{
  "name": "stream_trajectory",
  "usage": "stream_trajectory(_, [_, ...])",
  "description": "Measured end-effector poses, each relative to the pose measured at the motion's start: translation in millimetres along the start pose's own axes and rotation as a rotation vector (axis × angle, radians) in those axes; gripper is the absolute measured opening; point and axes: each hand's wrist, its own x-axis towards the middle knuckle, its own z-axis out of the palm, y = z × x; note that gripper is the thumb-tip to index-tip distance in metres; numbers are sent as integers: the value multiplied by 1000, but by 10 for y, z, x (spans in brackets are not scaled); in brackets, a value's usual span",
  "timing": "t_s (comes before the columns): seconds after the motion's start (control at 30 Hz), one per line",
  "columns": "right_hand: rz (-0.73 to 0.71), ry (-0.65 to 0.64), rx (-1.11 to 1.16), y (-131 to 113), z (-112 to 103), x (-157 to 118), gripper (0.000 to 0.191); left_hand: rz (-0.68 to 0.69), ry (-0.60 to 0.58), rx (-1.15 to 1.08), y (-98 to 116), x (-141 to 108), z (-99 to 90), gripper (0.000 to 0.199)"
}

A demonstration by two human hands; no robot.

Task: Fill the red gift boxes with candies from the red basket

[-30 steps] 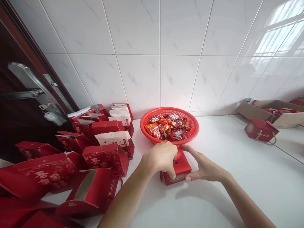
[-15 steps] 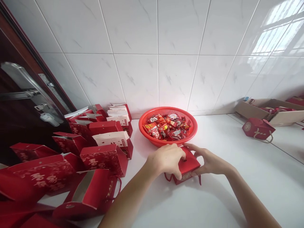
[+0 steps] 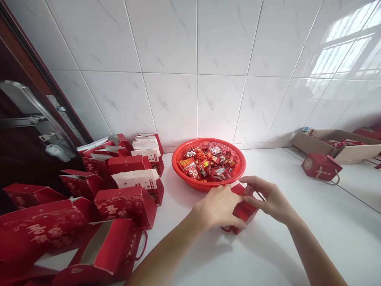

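A small red paper candy box (image 3: 249,213) with cord handles sits on the white counter, just in front of the basket. My left hand (image 3: 218,206) grips it from the left and above, fingers over the top and thumb along the near side. At its right end my right hand (image 3: 269,198) curls its thumb and fingers around the box's dark red cord (image 3: 260,196); the fingertips partly overlap the lid. Much of the box is hidden under both hands. Behind it stands a red plastic basket (image 3: 178,174) full of wrapped sweets (image 3: 208,165).
Several red boxes (image 3: 125,204), some with raised flaps, crowd the counter's left side by a dark door (image 3: 18,159). At the right lie a closed red box (image 3: 320,167) with a cord and an open cardboard carton (image 3: 357,153). A tiled wall (image 3: 220,107) rises behind.
The box has turned and shifted slightly right. My right hand has moved from the box's side up to its cord; my left hand has stayed on the box. The view has tilted slightly upward.
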Motion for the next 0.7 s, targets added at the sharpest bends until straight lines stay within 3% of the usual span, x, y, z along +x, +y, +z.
stream_trajectory(0.17, [-106,-88,-217,-81,119,-18,30,75,-72,-113,-148,-107,-178,39])
stream_trajectory(0.3, [-185,-62,-307,-111,202,-50,23,-48,-90,-90,-217,-204,-303,20])
stream_trajectory(0.4, [-258,-25,-344,-141,260,-76,23,-124,-156,-50,-235,-180,-286,18])
stream_trajectory(0.53, [-322,-11,-399,-133,298,-76,19,-108,-288,-59,-278,-60,-204,24])
stream_trajectory(0.63, [-344,-41,-431,-101,297,-54,13,-56,-284,-123,-329,10,-175,26])
stream_trajectory(0.7, [-338,-73,-452,-95,299,-42,19,-31,-236,-163,-356,29,-176,27])
